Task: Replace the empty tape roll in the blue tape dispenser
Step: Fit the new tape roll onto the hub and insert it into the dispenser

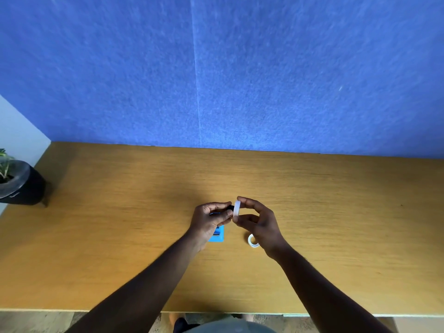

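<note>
With the right hand (258, 221) pinching a white tape roll (237, 211) edge-on and the left hand (208, 219) clenched on a dark part above the blue tape dispenser (218, 234), misaligned mating could drop 1 piece onto the desk (336, 224)

The wooden desk (312, 224) carries a blue tape dispenser (218, 235) lying flat just under the left hand (211, 221), a small white ring, perhaps a tape roll (252, 241), beside the right hand's (258, 221) wrist, and a dark potted plant (20, 182) far off left.
</note>
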Motion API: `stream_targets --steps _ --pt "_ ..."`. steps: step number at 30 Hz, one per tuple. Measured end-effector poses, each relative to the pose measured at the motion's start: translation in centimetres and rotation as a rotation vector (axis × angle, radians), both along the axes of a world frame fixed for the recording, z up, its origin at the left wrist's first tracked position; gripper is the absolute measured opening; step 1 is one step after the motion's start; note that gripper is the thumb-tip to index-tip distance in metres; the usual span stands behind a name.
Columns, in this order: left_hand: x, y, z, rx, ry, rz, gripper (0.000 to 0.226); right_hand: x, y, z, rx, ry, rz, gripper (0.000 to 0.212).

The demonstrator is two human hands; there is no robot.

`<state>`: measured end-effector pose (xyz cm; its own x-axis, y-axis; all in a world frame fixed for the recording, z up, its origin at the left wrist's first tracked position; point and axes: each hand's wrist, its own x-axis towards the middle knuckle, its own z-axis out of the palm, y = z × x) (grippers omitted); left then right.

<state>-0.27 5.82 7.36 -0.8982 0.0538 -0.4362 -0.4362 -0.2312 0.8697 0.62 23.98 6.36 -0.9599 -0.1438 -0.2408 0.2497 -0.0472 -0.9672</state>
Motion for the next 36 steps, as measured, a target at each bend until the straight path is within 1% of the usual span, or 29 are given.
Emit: stream_targets --steps 6,10,14,20,26,30,36 --pt "-0.02 -0.47 0.05 -0.012 0.003 -0.043 0.029 0.17 0.07 0.12 -0.021 -0.018 0.014 0.059" --pt "-0.23 -0.37 0.23 -0.008 -0.007 -0.024 0.028 0.27 0.1 0.24 -0.008 -0.008 0.014 0.059" --pt "-0.15 -0.23 0.45 -0.046 0.018 -0.031 0.027 0.23 0.14 0.4 -0.023 -0.004 0.009 0.06" --pt "0.08 -0.6 0.17 0.016 0.027 -0.026 0.026 0.33 0.01 0.25 -0.059 -0.011 -0.004 0.06" --pt "0.2 -0.59 0.01 0.028 0.001 -0.018 0.035 0.3 -0.07 -0.03 -0.089 -0.028 -0.027 0.059" --pt "0.33 -0.68 0.27 0.028 0.015 -0.014 0.034 0.09 -0.03 -0.1 -0.088 -0.028 -0.025 0.06" --pt "0.2 -0.83 0.67 -0.06 0.078 -0.057 0.033 -0.05 -0.05 -0.05 -0.082 -0.012 -0.027 0.06"
